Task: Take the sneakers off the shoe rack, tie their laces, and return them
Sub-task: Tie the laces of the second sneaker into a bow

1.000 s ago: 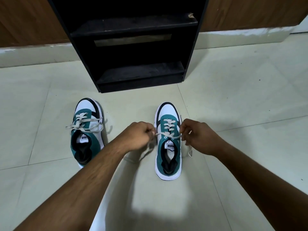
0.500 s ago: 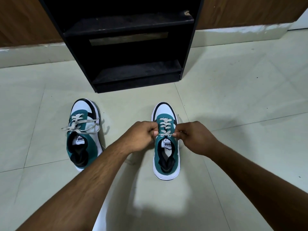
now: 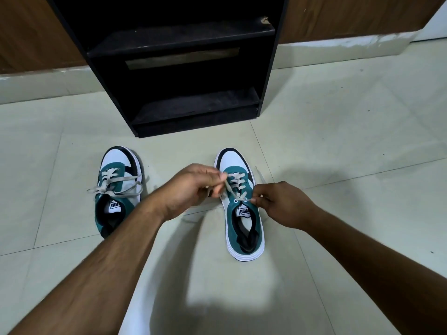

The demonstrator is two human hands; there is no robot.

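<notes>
While both sneakers stood on the tiled floor (image 3: 338,141) before the black shoe rack (image 3: 183,68), the left hand (image 3: 191,189) and right hand (image 3: 285,204) each pinched a lace end of the right sneaker (image 3: 242,213). The left sneaker (image 3: 116,189) sat well apart, its laces already knotted.

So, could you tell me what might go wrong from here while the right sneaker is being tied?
The left hand and right hand each pinch a lace end; one slip and the cross may loosen. Pulling unevenly could drag the right sneaker across the smooth floor. The left sneaker has loops trailing off its side, which may snag on the rack later.
</notes>
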